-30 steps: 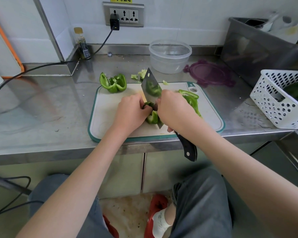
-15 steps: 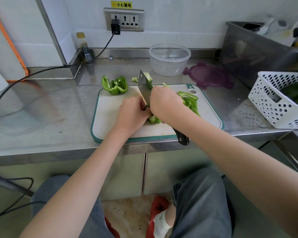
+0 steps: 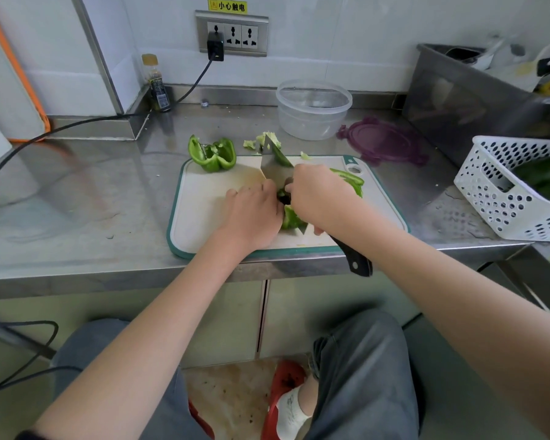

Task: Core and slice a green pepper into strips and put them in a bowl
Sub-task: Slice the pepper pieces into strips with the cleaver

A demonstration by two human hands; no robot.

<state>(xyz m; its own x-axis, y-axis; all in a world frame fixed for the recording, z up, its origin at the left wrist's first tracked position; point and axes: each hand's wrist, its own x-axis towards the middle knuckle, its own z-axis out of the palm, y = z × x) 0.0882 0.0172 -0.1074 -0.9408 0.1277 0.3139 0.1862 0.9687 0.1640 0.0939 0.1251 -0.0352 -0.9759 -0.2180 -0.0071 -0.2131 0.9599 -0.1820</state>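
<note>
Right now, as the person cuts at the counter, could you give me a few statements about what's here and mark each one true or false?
1. The right hand holds a knife over the cutting board. True.
2. The clear plastic bowl already holds pepper strips. False: it looks empty.
3. The left hand steadies a green pepper piece next to the blade. True.
4. The purple lid sits on the bowl. False: it lies flat on the counter, to the bowl's right.
5. The other pepper piece lies in the white basket. False: it rests at the board's far left corner.
</note>
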